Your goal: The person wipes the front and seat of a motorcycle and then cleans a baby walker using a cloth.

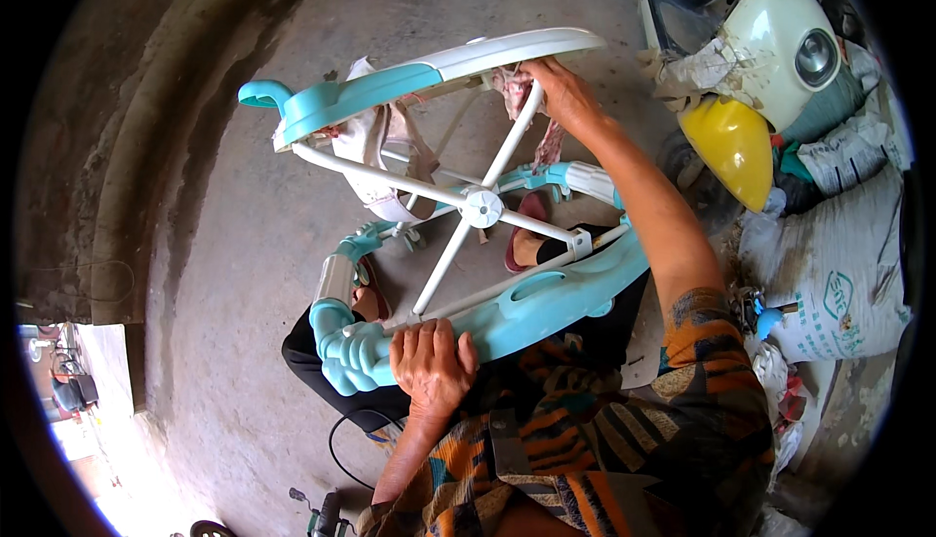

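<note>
Gripping, left hand (432,366): we curl its fingers over the teal base (517,318), nearside of the hub (482,208).
Right hand (570,98): beyond the hub, under the upper ring's (390,92) white end; we cannot tell its closure.
Walker frame (444,267): spans both grips around the hub.

Floor (224,274): grey concrete, scuffed, dark-streaked.
Left edge: a rough brown band (107,147), wall or ledge, I can't tell.
Light: white glare (107,430), lower left.
Right side: white sack (829,254) near a yellow panel (731,152).

Teal and white baby walker (482,208), tilted, tubes (444,267) crossed, pale cloth (365,143) hanging under upper ring (517,49)
</note>
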Demonstrator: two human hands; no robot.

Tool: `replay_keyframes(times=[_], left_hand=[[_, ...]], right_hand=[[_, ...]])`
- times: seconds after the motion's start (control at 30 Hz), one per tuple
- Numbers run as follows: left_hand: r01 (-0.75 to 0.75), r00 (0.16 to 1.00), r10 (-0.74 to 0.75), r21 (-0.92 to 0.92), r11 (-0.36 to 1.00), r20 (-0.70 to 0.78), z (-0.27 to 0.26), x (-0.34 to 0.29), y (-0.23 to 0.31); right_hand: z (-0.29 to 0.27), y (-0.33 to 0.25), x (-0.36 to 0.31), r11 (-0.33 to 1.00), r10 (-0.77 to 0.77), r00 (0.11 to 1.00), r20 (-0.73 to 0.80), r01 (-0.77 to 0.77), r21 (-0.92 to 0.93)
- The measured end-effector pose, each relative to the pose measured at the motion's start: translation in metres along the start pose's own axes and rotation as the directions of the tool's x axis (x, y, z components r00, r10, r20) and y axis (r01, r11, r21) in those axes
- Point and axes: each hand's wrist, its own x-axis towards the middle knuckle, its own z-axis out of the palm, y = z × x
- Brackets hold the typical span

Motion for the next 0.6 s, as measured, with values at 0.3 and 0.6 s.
replay_keyframes(times=[0.3, 0.6], left_hand=[[0.013, 0.999, -0.013, -0.008, 1.000, -0.033, -0.001, 0.007, 0.004], [0.015, 1.000, -0.015, -0.009, 1.000, -0.022, 0.000, 0.002, 0.000]], right_hand=[[0.072, 0.049, 0.014, 0.878, 0.338, 0.940, -0.045, -0.298, 0.375], [-0.007, -0.040, -0.043, 0.955, 0.032, 0.996, -0.089, -0.004, 0.296]])
